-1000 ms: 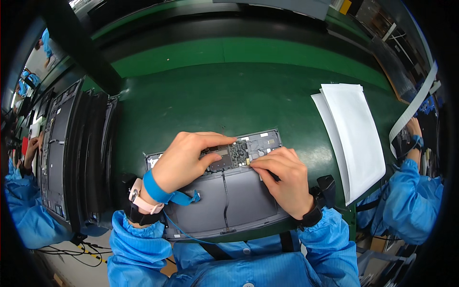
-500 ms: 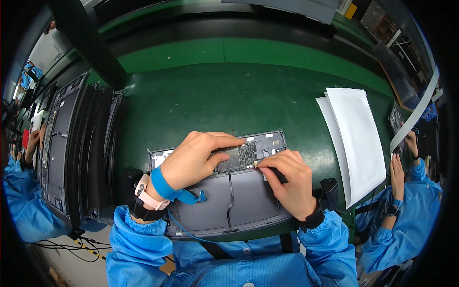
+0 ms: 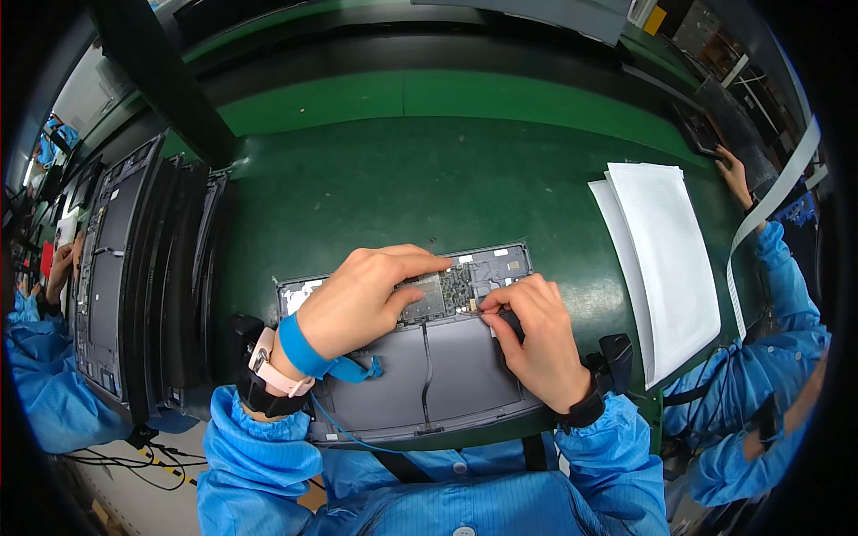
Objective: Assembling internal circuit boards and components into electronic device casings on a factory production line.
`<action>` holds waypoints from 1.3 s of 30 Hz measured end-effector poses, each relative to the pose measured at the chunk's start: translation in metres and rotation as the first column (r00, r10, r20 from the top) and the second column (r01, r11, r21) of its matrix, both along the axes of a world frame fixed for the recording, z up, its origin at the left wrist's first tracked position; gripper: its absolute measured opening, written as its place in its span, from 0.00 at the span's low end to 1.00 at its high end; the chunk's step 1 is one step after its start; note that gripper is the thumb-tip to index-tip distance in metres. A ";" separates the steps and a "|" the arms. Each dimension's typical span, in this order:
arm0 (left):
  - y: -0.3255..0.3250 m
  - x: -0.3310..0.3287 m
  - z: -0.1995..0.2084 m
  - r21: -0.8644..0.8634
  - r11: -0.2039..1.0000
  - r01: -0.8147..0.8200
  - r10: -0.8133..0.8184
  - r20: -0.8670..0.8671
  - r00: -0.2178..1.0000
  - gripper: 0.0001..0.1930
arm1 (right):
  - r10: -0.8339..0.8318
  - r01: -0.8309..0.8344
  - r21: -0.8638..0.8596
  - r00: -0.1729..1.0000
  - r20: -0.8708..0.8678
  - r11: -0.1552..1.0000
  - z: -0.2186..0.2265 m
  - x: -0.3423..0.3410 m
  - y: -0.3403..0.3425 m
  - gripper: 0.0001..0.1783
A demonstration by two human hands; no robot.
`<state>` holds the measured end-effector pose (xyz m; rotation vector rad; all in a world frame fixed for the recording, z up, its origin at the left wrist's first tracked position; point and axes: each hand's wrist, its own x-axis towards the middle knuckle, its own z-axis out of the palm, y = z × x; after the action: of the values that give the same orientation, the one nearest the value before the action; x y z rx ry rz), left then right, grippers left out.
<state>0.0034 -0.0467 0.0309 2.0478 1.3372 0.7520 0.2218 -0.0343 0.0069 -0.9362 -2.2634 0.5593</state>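
Note:
An opened dark grey laptop base [image 3: 375, 397] lies in front of me, its flat batteries nearest my body. Along its far side runs a circuit board [image 3: 458, 286]. Over that board my left hand [image 3: 353, 299] rests with thumb and index finger apart, the index tip at its far edge; it grips nothing. My right hand [image 3: 543, 335] pinches at the board's near edge, beside a small connector. Whatever sits between those fingertips is too small to make out. A thin dark cable [image 3: 426, 380] crosses between the batteries. A blue wrist strap [image 3: 304, 348] with a cord circles my left wrist.
Several similar laptop parts [image 3: 107, 277] stand upright in a row at the left, near a dark post [image 3: 161, 85]. White padded sheets or envelopes [image 3: 661, 277] lie on the green table [image 3: 384, 179] at right. Co-workers in blue sit on both sides; the right one's hand [image 3: 736, 179] touches a dark object.
My right fingers stay at the board's near edge with a slight shift; my left hand barely moves. The right co-worker's hand has reached farther away, to a dark object.

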 end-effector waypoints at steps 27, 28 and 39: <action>-0.009 0.002 0.002 0.085 0.996 0.027 -0.011 -0.186 0.983 0.23 | 0.044 -0.043 -0.025 0.998 0.050 0.999 0.003 0.000 0.000 0.08; -0.009 0.002 0.002 0.079 0.996 0.034 -0.019 -0.186 0.982 0.23 | 0.045 -0.044 -0.025 0.998 0.049 0.999 0.003 0.000 0.000 0.08; -0.007 0.003 -0.001 0.072 0.997 0.022 -0.008 -0.182 0.983 0.23 | 0.014 -0.015 -0.009 0.997 -0.071 1.000 0.000 0.001 0.004 0.07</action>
<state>0.0060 -0.0539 0.0301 2.2279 1.4097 0.6283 0.2230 -0.0306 0.0067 -0.8912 -2.2075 0.6014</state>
